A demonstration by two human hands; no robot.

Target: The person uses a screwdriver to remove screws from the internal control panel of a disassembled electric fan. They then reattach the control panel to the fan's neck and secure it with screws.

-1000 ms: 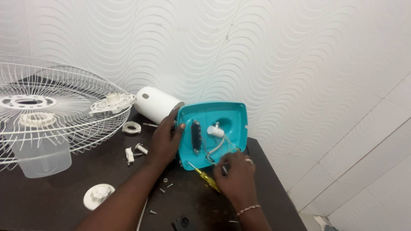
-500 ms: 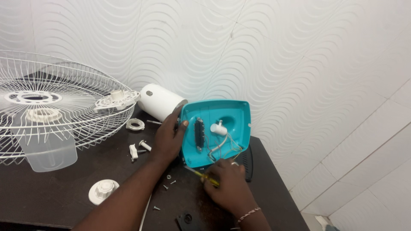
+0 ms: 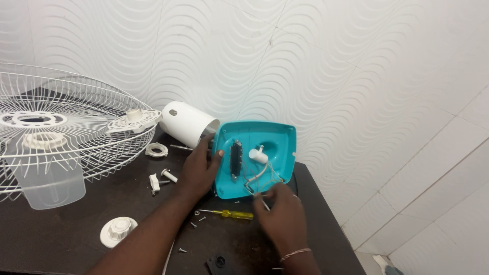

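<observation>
The left hand (image 3: pixel 199 170) grips the left edge of a teal plastic fan base cover (image 3: pixel 257 158), fingers wrapped around its rim, propping it up on its edge on the dark table (image 3: pixel 61 234). It leans near the white wavy wall. The right hand (image 3: pixel 282 216) is at the thin loose wires (image 3: pixel 260 178) hanging from the cover's inside. It looks blurry, so I cannot tell if its fingers pinch a wire or only touch.

Those wires look thin. A hard tug could snap one or pull it off.

Small loose screws (image 3: pixel 196 220) and a yellow-handled screwdriver (image 3: pixel 232 214) lie just under the arms. A bump could send them rolling off the table.

The white wire fan guard (image 3: pixel 56 132) sits well apart.
</observation>
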